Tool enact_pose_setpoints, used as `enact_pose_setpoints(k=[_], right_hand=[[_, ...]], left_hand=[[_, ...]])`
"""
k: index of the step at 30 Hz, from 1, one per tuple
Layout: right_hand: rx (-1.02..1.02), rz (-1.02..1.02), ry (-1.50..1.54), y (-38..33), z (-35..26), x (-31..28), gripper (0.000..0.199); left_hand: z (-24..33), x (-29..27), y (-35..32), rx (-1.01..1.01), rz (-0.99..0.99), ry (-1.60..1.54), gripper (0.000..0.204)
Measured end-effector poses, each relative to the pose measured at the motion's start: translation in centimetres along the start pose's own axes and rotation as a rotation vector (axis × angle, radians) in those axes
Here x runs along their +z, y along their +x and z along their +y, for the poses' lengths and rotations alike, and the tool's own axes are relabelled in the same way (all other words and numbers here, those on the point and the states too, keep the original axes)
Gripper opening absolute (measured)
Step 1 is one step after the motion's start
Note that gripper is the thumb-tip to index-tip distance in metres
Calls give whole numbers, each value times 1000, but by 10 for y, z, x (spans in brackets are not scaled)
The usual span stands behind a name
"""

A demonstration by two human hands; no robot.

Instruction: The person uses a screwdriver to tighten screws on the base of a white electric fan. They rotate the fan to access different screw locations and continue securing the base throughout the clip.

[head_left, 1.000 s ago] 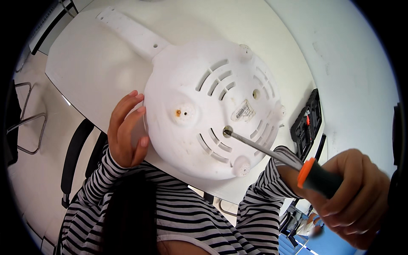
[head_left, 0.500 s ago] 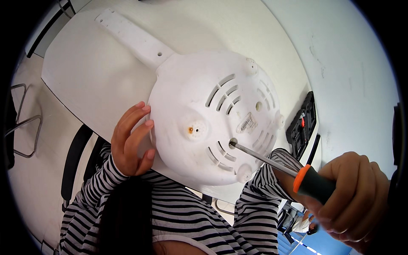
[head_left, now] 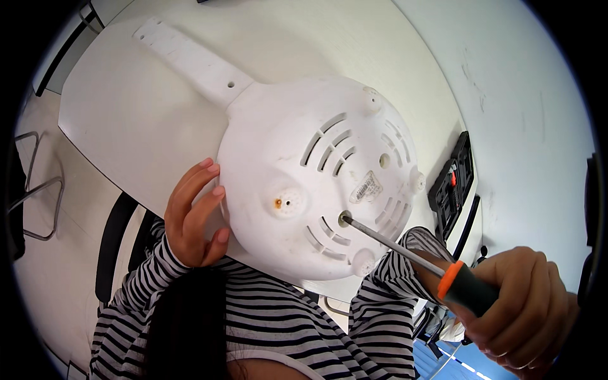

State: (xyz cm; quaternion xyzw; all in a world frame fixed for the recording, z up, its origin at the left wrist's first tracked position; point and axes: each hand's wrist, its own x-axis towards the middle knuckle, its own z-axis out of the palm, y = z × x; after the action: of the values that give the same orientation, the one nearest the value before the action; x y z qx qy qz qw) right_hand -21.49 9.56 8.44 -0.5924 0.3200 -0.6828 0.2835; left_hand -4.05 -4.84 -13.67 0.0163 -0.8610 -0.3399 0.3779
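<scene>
A round white plastic appliance base (head_left: 316, 171) lies upside down on the white table (head_left: 120, 120), its vent slots, rubber feet and long flat handle facing up. My left hand (head_left: 193, 218) presses against its left rim, fingers spread along the edge. My right hand (head_left: 519, 310) grips a screwdriver (head_left: 437, 275) with an orange and black handle. The metal shaft reaches up-left and its tip sits in a screw hole (head_left: 344, 219) near the lower vents.
A black tool case (head_left: 453, 183) with bits lies open at the table's right edge. A dark chair (head_left: 114, 247) stands below the table at the left, and a metal chair frame (head_left: 38, 202) is further left. My striped sleeves fill the lower middle.
The view has shifted slightly, so the base sits further right and lower. The screwdriver tip stays in the same screw hole, and my right hand has turned a little on the handle.
</scene>
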Motion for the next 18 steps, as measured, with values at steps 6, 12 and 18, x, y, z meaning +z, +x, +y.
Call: enact_pose_setpoints(k=[6,12,18], right_hand=[[22,135,132,-4,-23,-12,24],[-49,153,182,-13,-48,-27,28],[-236,271,73,-58,-101,-49,33]], left_hand=[[0,-1,-3,-17,4,0,40],[-1,1,-5,-20,6,-9,40],[-1,7,-5,-35,4,12,40]])
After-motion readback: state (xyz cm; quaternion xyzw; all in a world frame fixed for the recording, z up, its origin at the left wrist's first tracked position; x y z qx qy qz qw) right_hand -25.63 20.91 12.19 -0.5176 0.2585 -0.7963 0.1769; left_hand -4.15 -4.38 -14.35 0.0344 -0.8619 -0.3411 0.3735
